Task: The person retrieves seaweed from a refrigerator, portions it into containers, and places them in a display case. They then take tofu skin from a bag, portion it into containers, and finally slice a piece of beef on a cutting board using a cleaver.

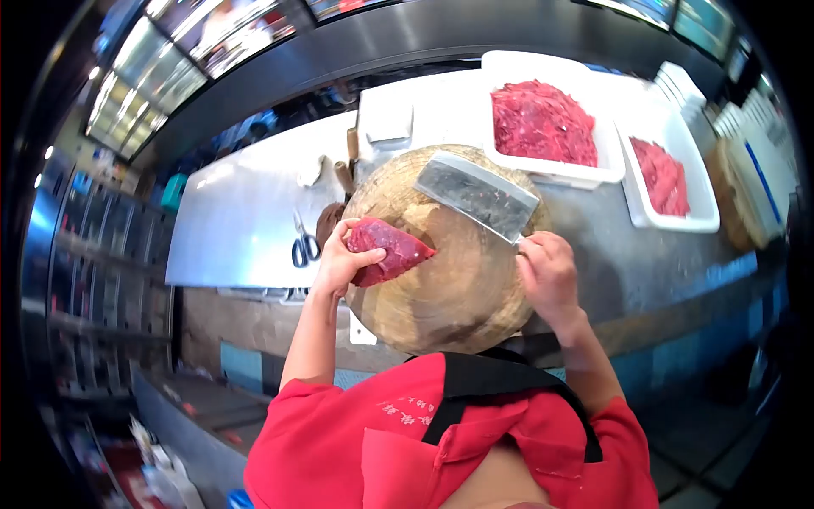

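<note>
A red shirt (339, 433) is filling six o'clock, nearest the camera. The left hand (341, 261) is gripping a raw meat piece (392, 252) at nine o'clock over the round chopping block (449, 305) — the right hand (547, 271) is closing around the handle end of a cleaver (477, 195), its blade showing at one o'clock. Scissors (305, 243) are lying beyond the block at nine o'clock — a meat-filled tub (543, 168) is sitting at one.

White characters (408, 410) are running in slanted rows across the left chest of the red shirt (339, 441), but no text (small and blurred as they are) is showing clearly enough to read.
</note>
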Demonstrator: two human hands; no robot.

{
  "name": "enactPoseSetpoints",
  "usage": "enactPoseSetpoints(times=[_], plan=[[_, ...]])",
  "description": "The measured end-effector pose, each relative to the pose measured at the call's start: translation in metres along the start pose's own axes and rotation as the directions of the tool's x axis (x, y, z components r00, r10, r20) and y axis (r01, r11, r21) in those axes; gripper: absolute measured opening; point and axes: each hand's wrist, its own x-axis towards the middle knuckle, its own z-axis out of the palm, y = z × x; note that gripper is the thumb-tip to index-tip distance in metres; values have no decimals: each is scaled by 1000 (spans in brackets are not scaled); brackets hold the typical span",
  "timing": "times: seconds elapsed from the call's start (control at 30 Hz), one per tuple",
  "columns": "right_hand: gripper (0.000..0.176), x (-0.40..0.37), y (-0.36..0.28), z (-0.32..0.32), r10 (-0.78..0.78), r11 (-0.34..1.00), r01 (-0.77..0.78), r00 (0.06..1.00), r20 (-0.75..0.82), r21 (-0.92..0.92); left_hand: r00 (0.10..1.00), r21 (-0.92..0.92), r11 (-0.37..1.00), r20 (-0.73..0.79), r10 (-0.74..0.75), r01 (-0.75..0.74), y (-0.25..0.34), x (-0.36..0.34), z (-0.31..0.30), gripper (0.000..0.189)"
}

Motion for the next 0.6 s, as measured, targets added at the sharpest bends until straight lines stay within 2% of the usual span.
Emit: enactPoseSetpoints(times=[0.03,0.1,0.13,0.17,0.2,0.23,0.27,0.33,0.4,0.47,0.5,0.53,0.57,0.6], plan=[[22,10,1,-6,-35,998,30,996,84,63,999,-50,998,-25,-36,35,-1,-9,5,63],[22,18,10,-2,-100,975,77,990,103,207,997,-130,989,25,-67,69,0,-16,31,63],[22,20,10,3,-114,949,75,987,113,307,997,-105,992,24,-69,71,-13,-11,39,59],[22,23,9,4,-127,945,67,978,168,321,998,89,994,-29,-58,60,-12,-15,49,56],[22,22,8,9,-150,937,82,973,178,340,934,639,748,-127,335,-181,-21,-20,53,55],[22,23,6,13,-216,905,131,961,172,405,751,867,473,-208,626,-154,-21,-35,55,57],[22,22,3,15,-274,867,168,947,167,468,615,883,450,-280,737,-137,-17,-55,54,52],[21,15,-14,14,-391,788,195,891,230,584,465,777,629,-546,697,-30,-34,-117,48,45],[18,4,-37,10,-478,676,186,847,232,713,250,544,819,-831,497,182,-80,-183,58,19],[13,-7,-55,11,-592,573,147,755,283,806,158,212,957,-970,183,195,-157,-249,80,17],[13,-14,-64,12,-626,552,107,708,326,827,39,-54,923,-997,-74,381,-206,-282,98,23],[12,-21,-71,13,-657,540,69,657,370,839,-111,-327,798,-942,-316,506,-252,-312,124,30],[10,-28,-76,15,-709,516,77,597,375,853,-308,-593,676,-805,-506,437,-283,-340,155,31],[10,-36,-82,17,-742,498,73,551,381,864,-462,-798,513,-602,-651,317,-311,-366,189,34]])
